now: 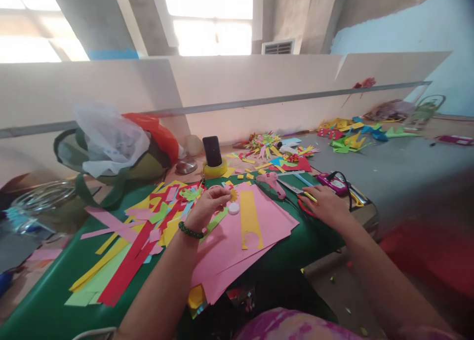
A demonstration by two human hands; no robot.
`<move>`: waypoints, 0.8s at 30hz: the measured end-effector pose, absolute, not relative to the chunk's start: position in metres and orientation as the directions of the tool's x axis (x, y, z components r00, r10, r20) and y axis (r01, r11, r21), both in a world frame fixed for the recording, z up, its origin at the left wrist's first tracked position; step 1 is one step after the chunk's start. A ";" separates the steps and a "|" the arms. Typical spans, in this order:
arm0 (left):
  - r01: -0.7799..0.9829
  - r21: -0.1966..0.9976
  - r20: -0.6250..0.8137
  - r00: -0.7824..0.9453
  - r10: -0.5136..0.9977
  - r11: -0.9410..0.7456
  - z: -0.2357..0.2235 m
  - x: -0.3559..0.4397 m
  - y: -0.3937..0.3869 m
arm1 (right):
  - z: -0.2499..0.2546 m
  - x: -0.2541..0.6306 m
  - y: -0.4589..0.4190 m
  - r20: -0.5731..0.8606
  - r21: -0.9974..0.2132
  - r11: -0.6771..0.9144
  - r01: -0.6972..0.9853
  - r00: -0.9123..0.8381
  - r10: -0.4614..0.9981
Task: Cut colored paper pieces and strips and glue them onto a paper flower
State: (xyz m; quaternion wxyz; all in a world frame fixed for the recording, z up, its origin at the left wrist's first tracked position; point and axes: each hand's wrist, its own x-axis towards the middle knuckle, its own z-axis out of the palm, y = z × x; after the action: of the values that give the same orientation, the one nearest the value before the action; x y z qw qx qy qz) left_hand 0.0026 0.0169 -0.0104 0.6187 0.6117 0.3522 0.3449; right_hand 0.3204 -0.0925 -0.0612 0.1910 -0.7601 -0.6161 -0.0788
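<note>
yellow paper piece (234, 196): small, with a toothed edge, up at the fingertips of the left hand (212, 207), above the pink sheets (222, 251)
left hand: pinched closed on that piece, a dark green bracelet (190, 230) at the wrist
white cap (233, 208): round, just beside those fingertips
yellow strip (249, 211): flat on the pink sheets, a round hole near its close end
right hand (328, 207): fingers at the handles of the scissors (291, 186); from where i stand, i cannot tell if they grip
glue gun (273, 182): pink, beside the blades
phone (212, 151): upright at the yellow tape roll (216, 169), beyond the sheets
</note>
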 end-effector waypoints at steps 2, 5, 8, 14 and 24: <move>0.028 1.000 -0.007 0.579 0.815 -0.012 -0.012 0.005 0.016 | -0.052 0.292 -0.098 0.419 -0.454 0.006 0.891 0.207 0.884; 0.078 0.996 -0.028 0.685 0.728 -0.035 -0.015 0.010 0.012 | -0.043 0.240 -0.096 0.393 -0.699 0.261 0.666 0.052 0.918; 0.099 0.994 -0.041 0.719 0.694 -0.045 -0.018 0.014 0.008 | -0.043 0.199 -0.081 0.404 -0.777 0.380 0.503 -0.065 0.912; 0.049 0.998 -0.001 0.647 0.763 -0.040 -0.018 0.011 0.011 | -0.033 0.181 -0.048 0.431 -0.726 0.410 0.552 -0.098 0.897; 0.021 1.000 0.003 0.403 0.915 -0.012 -0.021 0.011 0.019 | -0.003 0.169 0.008 0.375 -0.380 0.380 0.843 -0.234 0.897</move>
State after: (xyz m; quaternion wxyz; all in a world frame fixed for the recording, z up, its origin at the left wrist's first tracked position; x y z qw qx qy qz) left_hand 0.0108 0.0186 -0.0212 0.5846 0.5997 0.3901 0.3826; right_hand 0.1692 0.0082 -0.0030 0.2739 -0.5547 -0.7841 0.0488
